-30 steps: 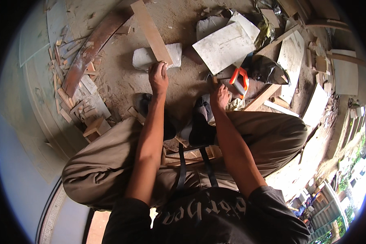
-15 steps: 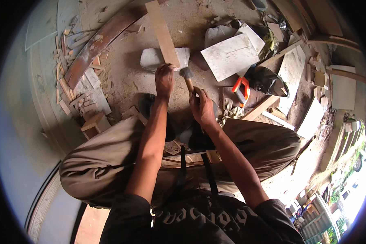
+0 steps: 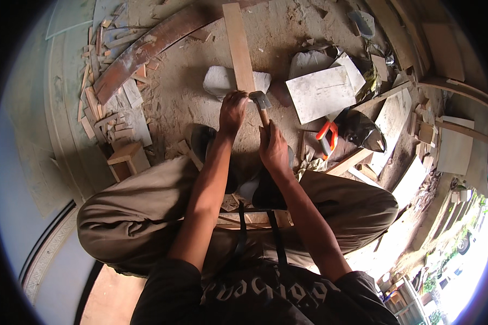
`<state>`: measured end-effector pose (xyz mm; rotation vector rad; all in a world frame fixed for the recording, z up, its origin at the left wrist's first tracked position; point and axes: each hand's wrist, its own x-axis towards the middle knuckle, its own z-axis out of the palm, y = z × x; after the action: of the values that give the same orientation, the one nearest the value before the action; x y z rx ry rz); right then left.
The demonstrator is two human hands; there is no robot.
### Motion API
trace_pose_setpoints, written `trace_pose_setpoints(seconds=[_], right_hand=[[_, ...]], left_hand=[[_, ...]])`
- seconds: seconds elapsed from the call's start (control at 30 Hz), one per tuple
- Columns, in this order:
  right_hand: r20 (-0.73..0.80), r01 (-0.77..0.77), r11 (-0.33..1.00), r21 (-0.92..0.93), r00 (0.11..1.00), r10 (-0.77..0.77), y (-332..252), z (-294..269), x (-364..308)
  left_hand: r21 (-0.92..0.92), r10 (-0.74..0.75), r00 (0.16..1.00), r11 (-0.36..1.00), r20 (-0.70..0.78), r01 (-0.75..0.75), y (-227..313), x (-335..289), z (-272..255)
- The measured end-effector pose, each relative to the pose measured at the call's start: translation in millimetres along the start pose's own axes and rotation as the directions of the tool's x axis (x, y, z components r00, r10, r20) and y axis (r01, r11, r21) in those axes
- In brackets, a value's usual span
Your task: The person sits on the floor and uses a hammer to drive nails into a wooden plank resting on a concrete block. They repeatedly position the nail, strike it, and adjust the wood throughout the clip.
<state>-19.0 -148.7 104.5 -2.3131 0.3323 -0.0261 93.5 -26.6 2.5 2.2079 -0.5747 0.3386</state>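
Note:
A long, pale wooden board (image 3: 238, 46) lies across a whitish block (image 3: 218, 80) on the ground, its near end toward me. At that near end my left hand (image 3: 233, 112) is closed, its fingertips touching the board's corner; whatever they pinch is too small to make out. My right hand (image 3: 275, 146) grips a hammer (image 3: 261, 102) by its wooden handle. The dark hammer head is just right of my left fingertips, beside the board's end.
An orange-handled saw (image 3: 327, 138) lies to the right, near a white panel (image 3: 320, 93) and a black plastic bag (image 3: 366, 130). Wood offcuts (image 3: 119, 130) litter the left side. A curved brown plank (image 3: 146, 46) stretches across the far left.
The whole view has shifted, so the board, block and both hands appear further right and slightly lower. The hammer head has turned a little, still close by my left fingertips. Both grips look the same.

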Motion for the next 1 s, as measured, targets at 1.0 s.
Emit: trace_pose_setpoints(seconds=[1.0], right_hand=[[-0.122,-0.075,0.991,0.115,0.989,0.089,17,-7,-1]], left_hand=[[-0.099,-0.024,0.980,0.994,0.196,0.045,-1,16,-21]])
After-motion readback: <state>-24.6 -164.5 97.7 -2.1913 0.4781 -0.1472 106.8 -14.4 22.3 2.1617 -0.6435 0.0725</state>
